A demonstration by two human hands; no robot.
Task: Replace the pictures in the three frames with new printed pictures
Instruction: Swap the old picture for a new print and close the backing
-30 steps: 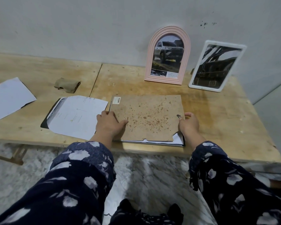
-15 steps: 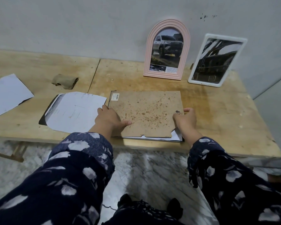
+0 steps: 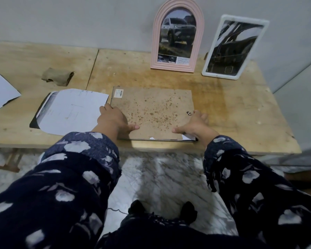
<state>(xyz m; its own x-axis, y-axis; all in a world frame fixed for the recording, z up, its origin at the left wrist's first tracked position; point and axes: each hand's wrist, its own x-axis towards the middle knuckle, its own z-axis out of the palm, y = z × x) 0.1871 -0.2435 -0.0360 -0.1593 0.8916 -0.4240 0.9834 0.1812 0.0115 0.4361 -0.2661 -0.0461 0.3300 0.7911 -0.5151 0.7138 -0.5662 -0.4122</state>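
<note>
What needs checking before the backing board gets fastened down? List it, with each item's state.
1. Backing board lies flat on the frame: ok.
2. Left hand presses the board's left edge: ok.
3. Right hand rests at the board's right edge, fingers spread: ok.
4. Print fully tucked under the board: not ok, a white paper corner sticks out at the near right.
5. Pink arched frame and white frame stand against the wall, clear of the work: ok.
6. Board's clips engaged: cannot tell.

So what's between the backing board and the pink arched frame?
Only bare, stained tabletop in the head view; nothing lies between the backing board and the pink arched frame.
</note>
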